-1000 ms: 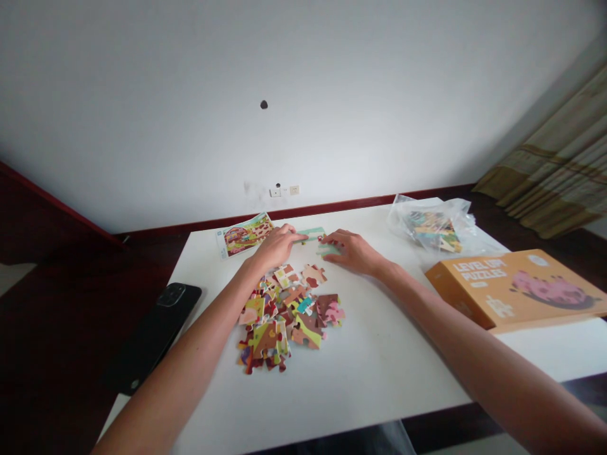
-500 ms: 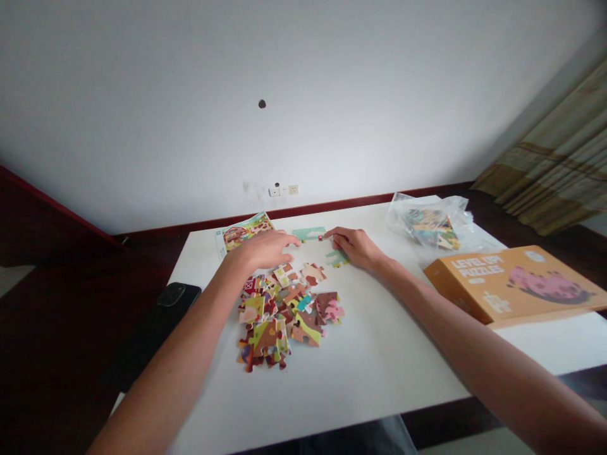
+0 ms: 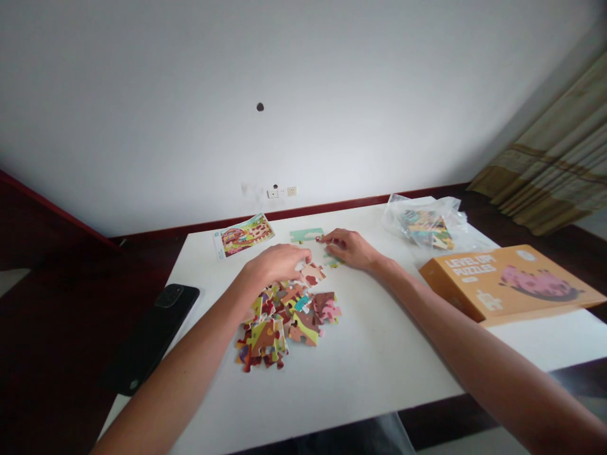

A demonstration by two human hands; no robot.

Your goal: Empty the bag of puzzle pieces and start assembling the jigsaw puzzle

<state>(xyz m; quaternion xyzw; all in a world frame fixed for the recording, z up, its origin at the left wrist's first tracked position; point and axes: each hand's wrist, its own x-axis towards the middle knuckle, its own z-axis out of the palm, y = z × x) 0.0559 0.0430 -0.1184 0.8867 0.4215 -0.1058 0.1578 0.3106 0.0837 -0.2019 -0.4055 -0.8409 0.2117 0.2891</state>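
Cardboard puzzle heap (image 3: 284, 316) – 1 | left hand (image 3: 279, 264) fingers curled on it | right hand (image 3: 351, 248) flat – 1 green piece (image 3: 333, 260)

Two bare forearms, no sleeves in view, left hand (image 3: 277, 264), right hand (image 3: 351, 248), no rings or watch visible
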